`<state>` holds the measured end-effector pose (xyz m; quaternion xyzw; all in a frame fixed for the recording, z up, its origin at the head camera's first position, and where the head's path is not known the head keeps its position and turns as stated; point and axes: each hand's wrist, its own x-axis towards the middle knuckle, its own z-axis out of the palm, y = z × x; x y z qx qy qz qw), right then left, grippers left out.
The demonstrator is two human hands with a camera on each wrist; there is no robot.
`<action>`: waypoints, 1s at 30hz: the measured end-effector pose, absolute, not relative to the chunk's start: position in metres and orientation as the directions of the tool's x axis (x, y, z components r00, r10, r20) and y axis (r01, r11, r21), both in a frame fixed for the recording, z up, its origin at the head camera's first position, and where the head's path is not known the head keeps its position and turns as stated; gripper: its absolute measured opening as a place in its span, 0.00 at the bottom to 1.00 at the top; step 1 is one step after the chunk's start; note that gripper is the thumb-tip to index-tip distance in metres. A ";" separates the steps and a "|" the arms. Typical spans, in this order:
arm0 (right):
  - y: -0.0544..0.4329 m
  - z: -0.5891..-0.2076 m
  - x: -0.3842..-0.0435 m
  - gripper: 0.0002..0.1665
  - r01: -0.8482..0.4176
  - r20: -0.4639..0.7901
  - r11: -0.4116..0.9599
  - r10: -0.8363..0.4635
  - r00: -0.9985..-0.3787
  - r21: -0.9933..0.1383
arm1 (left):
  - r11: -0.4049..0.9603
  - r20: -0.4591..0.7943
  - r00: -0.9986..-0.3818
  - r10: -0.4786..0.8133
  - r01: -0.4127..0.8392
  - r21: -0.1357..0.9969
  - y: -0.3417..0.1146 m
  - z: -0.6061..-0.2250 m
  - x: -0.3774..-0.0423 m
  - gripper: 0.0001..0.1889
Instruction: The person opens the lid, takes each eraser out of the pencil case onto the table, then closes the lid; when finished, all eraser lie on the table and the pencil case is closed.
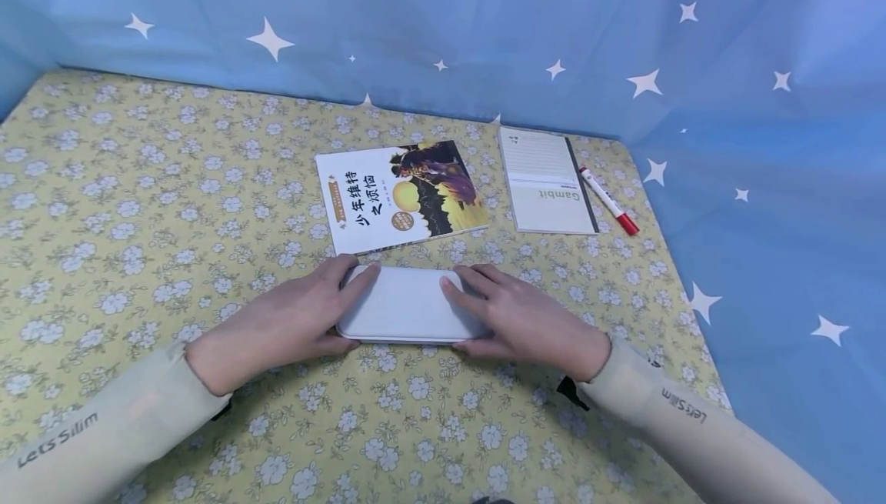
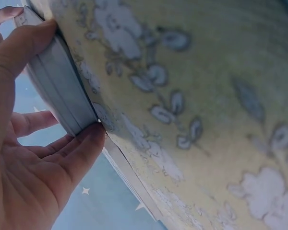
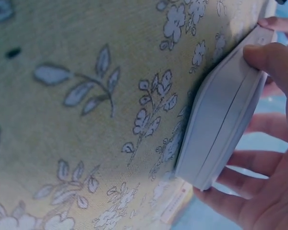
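Note:
A white, flat rectangular case [image 1: 408, 304] with rounded corners lies on the flowered tablecloth in front of the person. My left hand [image 1: 294, 318] grips its left end, thumb at the near edge and fingers over the top and far side. At the opposite end, my right hand [image 1: 529, 323] holds it the same way. A seam runs along the side of the case [image 3: 221, 110] in the right wrist view. In the left wrist view, thumb and fingers span the end of the case [image 2: 62, 86], which sits right at the cloth.
Just beyond the case lies a picture-covered book [image 1: 367, 196] with Chinese lettering. A notepad [image 1: 547, 181] marked "Gambit" is farther right, with a red-and-white marker [image 1: 609, 200] beside it. A blue curtain [image 1: 443, 27] with white stars borders the table's back and right side.

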<state>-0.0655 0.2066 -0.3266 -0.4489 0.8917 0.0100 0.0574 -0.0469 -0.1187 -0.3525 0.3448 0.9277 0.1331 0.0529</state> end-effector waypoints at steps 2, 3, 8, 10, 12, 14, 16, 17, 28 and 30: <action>0.207 -0.326 -0.066 0.50 -0.800 -0.114 0.598 -0.798 -0.591 -0.040 | 0.721 0.012 -0.754 0.656 0.631 0.286 -0.119 -0.353 -0.047 0.53; 0.207 -0.326 -0.067 0.50 -0.799 -0.116 0.599 -0.798 -0.592 -0.042 | 0.718 0.020 -0.753 0.657 0.634 0.288 -0.119 -0.353 -0.047 0.53; 0.207 -0.325 -0.068 0.50 -0.794 -0.135 0.606 -0.791 -0.596 -0.047 | 0.714 0.022 -0.753 0.658 0.632 0.303 -0.119 -0.353 -0.048 0.53; 0.207 -0.325 -0.068 0.50 -0.793 -0.142 0.607 -0.790 -0.597 -0.045 | 0.716 0.010 -0.755 0.655 0.626 0.308 -0.119 -0.353 -0.048 0.53; 0.207 -0.325 -0.068 0.50 -0.793 -0.144 0.608 -0.789 -0.597 -0.043 | 0.719 0.001 -0.757 0.653 0.621 0.311 -0.119 -0.353 -0.048 0.54; 0.206 -0.325 -0.068 0.50 -0.795 -0.141 0.605 -0.791 -0.595 -0.045 | 0.721 -0.001 -0.758 0.652 0.620 0.308 -0.119 -0.353 -0.048 0.54; 0.206 -0.326 -0.068 0.49 -0.795 -0.134 0.604 -0.793 -0.594 -0.053 | 0.723 -0.002 -0.758 0.652 0.621 0.304 -0.119 -0.352 -0.048 0.54; 0.206 -0.326 -0.068 0.49 -0.794 -0.129 0.605 -0.793 -0.595 -0.058 | 0.723 -0.001 -0.758 0.652 0.622 0.302 -0.119 -0.352 -0.048 0.54; 0.208 -0.324 -0.070 0.47 -0.791 -0.113 0.603 -0.798 -0.593 -0.107 | 0.720 0.013 -0.756 0.654 0.628 0.294 -0.119 -0.352 -0.047 0.54; 0.209 -0.323 -0.071 0.46 -0.790 -0.121 0.601 -0.799 -0.589 -0.126 | 0.719 0.014 -0.756 0.654 0.628 0.298 -0.118 -0.352 -0.048 0.54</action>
